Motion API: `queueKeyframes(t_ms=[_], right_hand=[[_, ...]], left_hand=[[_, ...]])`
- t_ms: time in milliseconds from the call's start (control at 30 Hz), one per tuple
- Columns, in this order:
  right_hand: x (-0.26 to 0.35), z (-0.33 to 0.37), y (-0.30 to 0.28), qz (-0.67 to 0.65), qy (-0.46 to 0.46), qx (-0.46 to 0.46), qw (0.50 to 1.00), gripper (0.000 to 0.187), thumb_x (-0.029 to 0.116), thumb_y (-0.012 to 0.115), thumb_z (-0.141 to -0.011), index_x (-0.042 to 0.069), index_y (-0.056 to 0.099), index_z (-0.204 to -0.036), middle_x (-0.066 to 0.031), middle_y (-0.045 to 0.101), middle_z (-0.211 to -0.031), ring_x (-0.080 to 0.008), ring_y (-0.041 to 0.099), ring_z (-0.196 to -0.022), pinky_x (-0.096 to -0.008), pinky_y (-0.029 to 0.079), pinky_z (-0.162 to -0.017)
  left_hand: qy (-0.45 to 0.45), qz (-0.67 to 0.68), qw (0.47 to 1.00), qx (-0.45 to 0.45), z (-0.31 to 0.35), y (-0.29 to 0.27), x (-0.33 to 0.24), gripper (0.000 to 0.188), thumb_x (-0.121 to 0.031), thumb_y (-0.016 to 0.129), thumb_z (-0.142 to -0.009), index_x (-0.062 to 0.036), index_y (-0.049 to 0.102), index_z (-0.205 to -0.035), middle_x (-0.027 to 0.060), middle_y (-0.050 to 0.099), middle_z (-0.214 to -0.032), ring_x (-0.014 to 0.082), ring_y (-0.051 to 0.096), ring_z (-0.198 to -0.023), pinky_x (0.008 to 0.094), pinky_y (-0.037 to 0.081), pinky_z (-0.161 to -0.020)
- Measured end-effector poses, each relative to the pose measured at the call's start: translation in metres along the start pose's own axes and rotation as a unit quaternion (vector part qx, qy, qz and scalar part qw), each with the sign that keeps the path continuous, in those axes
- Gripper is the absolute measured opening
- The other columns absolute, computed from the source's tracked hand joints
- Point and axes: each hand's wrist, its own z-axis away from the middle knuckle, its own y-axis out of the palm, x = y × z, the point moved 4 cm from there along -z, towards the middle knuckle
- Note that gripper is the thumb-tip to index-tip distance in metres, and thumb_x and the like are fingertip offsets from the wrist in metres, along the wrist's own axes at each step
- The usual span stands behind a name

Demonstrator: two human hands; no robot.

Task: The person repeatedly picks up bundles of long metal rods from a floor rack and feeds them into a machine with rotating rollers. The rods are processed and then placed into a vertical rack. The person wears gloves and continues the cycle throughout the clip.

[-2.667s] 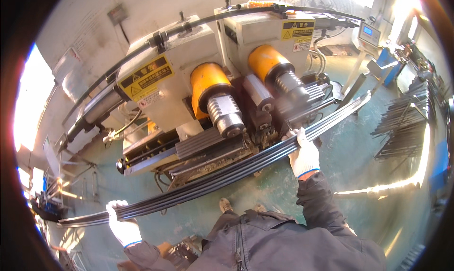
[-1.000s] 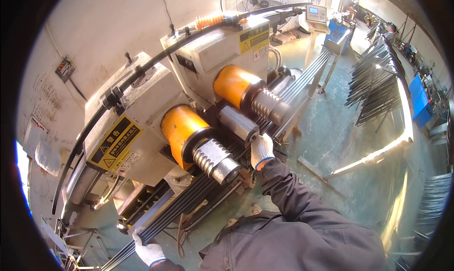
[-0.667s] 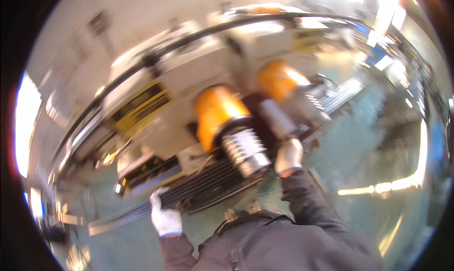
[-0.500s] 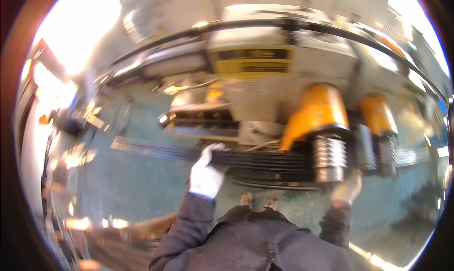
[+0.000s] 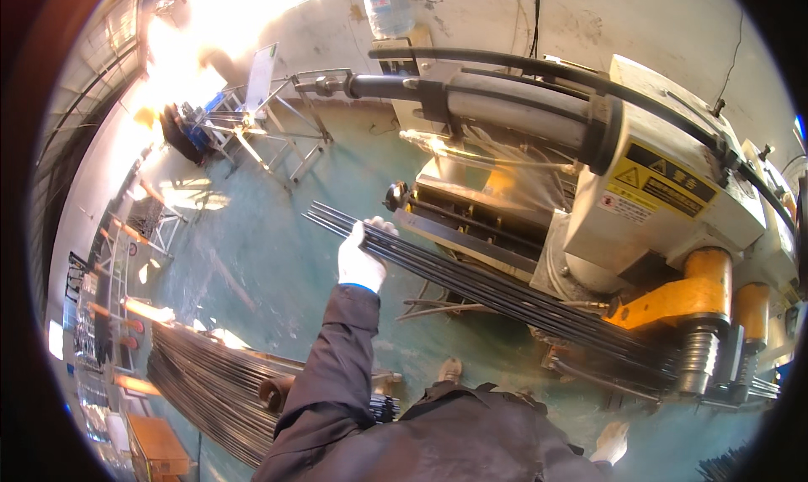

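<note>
A bundle of several long dark metal rods (image 5: 471, 283) slants across in front of me, from upper left to lower right. My left hand (image 5: 362, 259), in a white glove, is closed around the rods near their left ends. Their far right stretch passes by the machine's orange arm (image 5: 665, 301) and ribbed metal cylinder (image 5: 698, 360), where details are partly hidden. Low at my right side is my gloved right hand (image 5: 613, 442), apart from the rods. Its fingers look loosely extended, and nothing shows in it.
A large pale machine (image 5: 656, 179) with a black hose stands ahead and right. Behind my left arm lies a big stack of brown rods (image 5: 210, 389). An orange box (image 5: 157, 448) sits at lower left. A metal frame (image 5: 278, 133) stands farther back on the green floor.
My view has turned left, and the machine now appears farther right. My left hand still grips the rods. My right hand has dropped from beside the cylinder toward my side.
</note>
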Motion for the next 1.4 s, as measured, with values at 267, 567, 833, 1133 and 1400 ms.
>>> queueKeyframes(t_ms=[267,567,833,1133,1400], right_hand=[[0.023,-0.004,-0.134,0.732,-0.457,-0.230,0.451,0.046,0.052,0.070,-0.118,0.010,0.066,-0.100,-0.0020,0.064,-0.091,-0.0255,0.068,-0.089,-0.0421,0.057,-0.075],[0.006,-0.022,-0.144,0.816,-0.270,-0.167,0.483,0.037,0.047,0.067,-0.117,0.011,0.069,-0.114,-0.0092,0.070,-0.077,-0.0335,0.070,-0.067,-0.0506,0.057,-0.063],[-0.113,-0.042,-0.139,0.896,-0.391,-0.074,0.195,0.026,0.034,0.072,-0.113,0.010,0.074,-0.104,-0.0067,0.072,-0.081,-0.0247,0.069,-0.067,-0.0396,0.051,-0.057],[-0.164,-0.057,-0.149,0.754,-0.266,-0.040,0.599,0.019,0.025,0.073,-0.115,0.006,0.076,-0.116,-0.0030,0.075,-0.095,-0.0196,0.074,-0.085,-0.0356,0.059,-0.073],[-0.207,-0.031,-0.119,0.853,-0.363,-0.193,0.321,0.034,0.036,0.075,-0.115,0.006,0.082,-0.101,-0.0015,0.079,-0.089,-0.0115,0.069,-0.072,-0.0282,0.048,-0.063]], left_hand=[[0.046,-0.058,0.997,-0.028,-0.110,-0.064,-0.164,0.037,-0.037,0.056,-0.124,-0.0011,0.066,-0.126,0.0228,0.077,-0.119,0.0434,0.073,-0.115,0.0606,0.063,-0.108],[-0.031,-0.121,0.989,0.079,-0.085,-0.054,-0.161,0.044,-0.047,0.060,-0.122,-0.0129,0.067,-0.149,0.0166,0.071,-0.149,0.0408,0.071,-0.129,0.0639,0.060,-0.113],[-0.114,-0.169,0.978,0.037,-0.074,-0.064,-0.168,0.048,-0.062,0.049,-0.122,-0.0334,0.065,-0.157,0.0089,0.070,-0.154,0.0406,0.067,-0.139,0.0728,0.054,-0.112],[-0.107,-0.237,0.965,-0.034,-0.081,-0.053,-0.171,0.067,-0.073,0.028,-0.123,-0.0362,0.053,-0.173,0.0113,0.055,-0.177,0.0417,0.050,-0.160,0.0733,0.031,-0.132],[-0.027,-0.090,0.991,-0.100,-0.078,-0.064,-0.149,0.077,-0.063,0.044,-0.123,-0.0082,0.050,-0.176,0.0145,0.048,-0.185,0.0326,0.042,-0.171,0.0542,0.022,-0.144]])
